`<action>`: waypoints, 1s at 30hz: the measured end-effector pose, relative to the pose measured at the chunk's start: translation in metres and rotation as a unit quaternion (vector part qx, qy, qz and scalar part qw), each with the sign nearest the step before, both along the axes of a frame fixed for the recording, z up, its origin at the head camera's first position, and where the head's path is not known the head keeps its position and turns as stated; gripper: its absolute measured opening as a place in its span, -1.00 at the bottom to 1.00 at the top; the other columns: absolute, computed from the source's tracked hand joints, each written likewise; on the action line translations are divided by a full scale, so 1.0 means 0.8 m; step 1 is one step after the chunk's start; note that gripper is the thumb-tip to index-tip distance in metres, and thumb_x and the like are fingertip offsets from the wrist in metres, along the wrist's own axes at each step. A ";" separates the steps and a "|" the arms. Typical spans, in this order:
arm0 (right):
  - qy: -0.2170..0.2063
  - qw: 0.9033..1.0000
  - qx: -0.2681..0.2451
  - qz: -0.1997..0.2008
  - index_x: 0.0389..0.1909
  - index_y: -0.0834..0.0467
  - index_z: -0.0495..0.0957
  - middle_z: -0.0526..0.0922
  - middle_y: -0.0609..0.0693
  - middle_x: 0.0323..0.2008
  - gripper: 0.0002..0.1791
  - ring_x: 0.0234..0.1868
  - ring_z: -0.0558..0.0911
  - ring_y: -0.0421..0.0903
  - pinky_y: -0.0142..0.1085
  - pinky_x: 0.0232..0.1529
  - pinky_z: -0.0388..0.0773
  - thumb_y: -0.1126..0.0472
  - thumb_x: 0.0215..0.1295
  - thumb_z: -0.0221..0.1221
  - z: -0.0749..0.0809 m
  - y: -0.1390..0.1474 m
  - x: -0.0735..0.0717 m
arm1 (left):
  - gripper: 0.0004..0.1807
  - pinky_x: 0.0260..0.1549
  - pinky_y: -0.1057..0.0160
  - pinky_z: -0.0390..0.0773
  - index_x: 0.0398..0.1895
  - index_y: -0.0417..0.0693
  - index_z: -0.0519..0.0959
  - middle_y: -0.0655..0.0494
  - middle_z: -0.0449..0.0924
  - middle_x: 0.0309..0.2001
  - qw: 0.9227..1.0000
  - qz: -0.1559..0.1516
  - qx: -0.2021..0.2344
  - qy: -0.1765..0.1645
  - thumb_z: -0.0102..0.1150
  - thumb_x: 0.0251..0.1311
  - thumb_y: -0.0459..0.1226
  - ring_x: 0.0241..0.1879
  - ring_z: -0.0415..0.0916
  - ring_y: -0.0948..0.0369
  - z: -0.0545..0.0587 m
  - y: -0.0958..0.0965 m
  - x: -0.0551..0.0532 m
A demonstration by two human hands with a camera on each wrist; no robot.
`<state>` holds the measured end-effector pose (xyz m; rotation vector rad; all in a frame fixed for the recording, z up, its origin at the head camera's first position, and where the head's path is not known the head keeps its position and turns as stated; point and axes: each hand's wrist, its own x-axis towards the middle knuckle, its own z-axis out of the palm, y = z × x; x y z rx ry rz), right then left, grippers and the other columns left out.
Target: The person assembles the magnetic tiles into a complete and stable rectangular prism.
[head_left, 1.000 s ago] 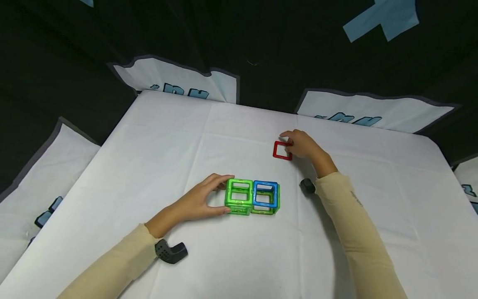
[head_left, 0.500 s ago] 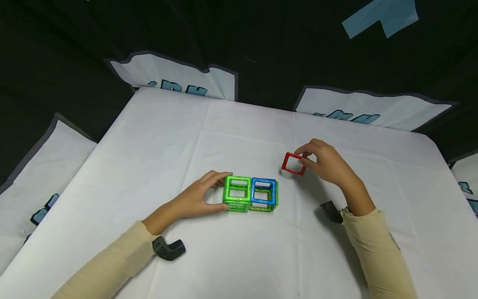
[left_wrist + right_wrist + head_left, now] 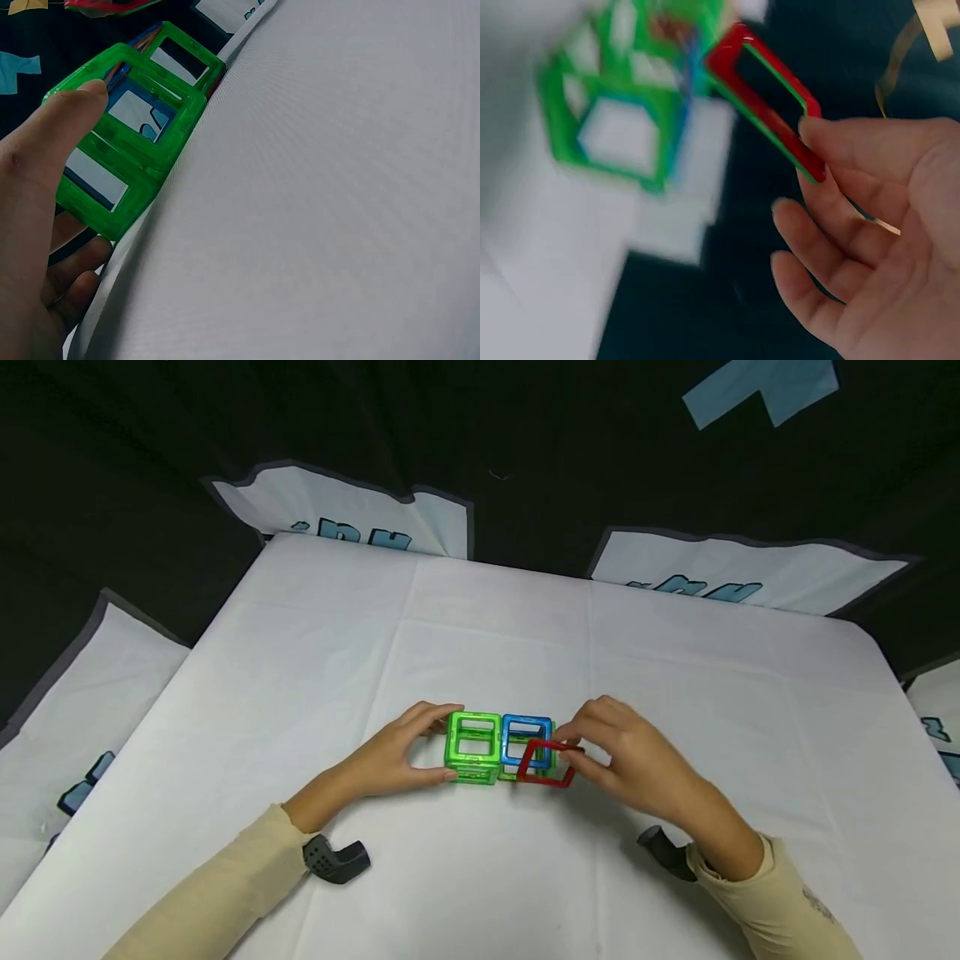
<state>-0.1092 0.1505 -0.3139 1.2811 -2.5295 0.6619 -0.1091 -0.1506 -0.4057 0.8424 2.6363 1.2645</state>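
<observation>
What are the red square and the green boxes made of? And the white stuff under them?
The red square looks like hard, glossy plastic: thin, stiff frame, open middle. The green boxes seem to be see-through shiny plastic, since light passes through their edges. The white table cover is probably matte cloth or paper; fold creases show.

Motion blurs the green and blue plastic frame cubes (image 3: 622, 97) in the right wrist view; the red square plastic frame (image 3: 105, 6) is cut off in the left wrist view.

Left hand (image 3: 397, 760) fingers curled in a grip; right hand (image 3: 630, 760) pinching, forearms converging.
</observation>
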 end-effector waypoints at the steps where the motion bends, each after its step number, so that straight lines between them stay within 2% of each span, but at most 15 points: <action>1: 0.005 1.000 0.012 0.012 -0.39 0.12 0.63 0.55 -0.14 -0.44 -0.80 -0.33 0.44 -0.23 -0.39 -0.35 0.45 0.30 -0.12 0.38 -0.006 -0.006 0.005 | -0.16 0.08 0.12 0.41 0.32 0.10 0.18 0.18 0.34 0.09 1.000 0.000 0.000 0.001 0.36 -0.08 -0.10 0.03 0.38 0.26 0.000 0.000 0.000; 6: 0.064 0.996 0.049 0.040 -0.46 0.07 0.61 0.55 -0.15 -0.49 -0.83 -0.39 0.41 -0.20 -0.39 -0.38 0.39 0.23 -0.12 0.39 -0.039 -0.028 0.022 | -0.16 0.07 0.13 0.42 0.32 0.06 0.19 0.18 0.34 0.08 1.000 -0.007 0.005 0.005 0.35 -0.07 -0.10 0.03 0.38 0.26 0.002 0.001 -0.002; 10: 0.119 0.991 0.049 0.028 -0.47 0.10 0.59 0.55 -0.11 -0.51 -0.81 -0.41 0.42 -0.16 -0.36 -0.41 0.36 0.24 -0.14 0.40 -0.052 -0.036 0.026 | -0.17 0.08 0.14 0.41 0.31 0.05 0.19 0.17 0.35 0.08 1.000 -0.005 0.004 0.003 0.36 -0.07 -0.11 0.03 0.39 0.26 0.004 0.001 -0.002; 12: 0.133 0.990 0.050 0.019 -0.47 0.12 0.59 0.56 -0.10 -0.51 -0.80 -0.40 0.43 -0.15 -0.35 -0.41 0.37 0.25 -0.16 0.41 -0.055 -0.036 0.027 | -0.17 0.08 0.14 0.41 0.31 0.07 0.19 0.18 0.35 0.07 1.000 -0.004 0.002 0.000 0.35 -0.07 -0.11 0.03 0.39 0.26 0.004 0.000 -0.001; 18: 0.146 0.988 0.044 -0.005 -0.46 0.13 0.59 0.57 -0.09 -0.50 -0.79 -0.39 0.44 -0.14 -0.33 -0.39 0.39 0.27 -0.16 0.41 -0.057 -0.036 0.026 | -0.17 0.08 0.13 0.41 0.32 0.09 0.18 0.17 0.35 0.07 1.000 -0.003 0.001 0.003 0.35 -0.06 -0.10 0.04 0.39 0.25 0.003 -0.001 -0.001; 30: 0.156 0.987 0.031 -0.015 -0.47 0.12 0.56 0.53 -0.09 -0.50 -0.79 -0.41 0.42 -0.14 -0.32 -0.41 0.37 0.31 -0.16 0.38 -0.057 -0.036 0.026 | -0.16 0.09 0.11 0.41 0.32 0.06 0.19 0.17 0.35 0.07 1.000 -0.002 0.004 0.000 0.36 -0.07 -0.10 0.04 0.39 0.24 0.002 -0.001 0.000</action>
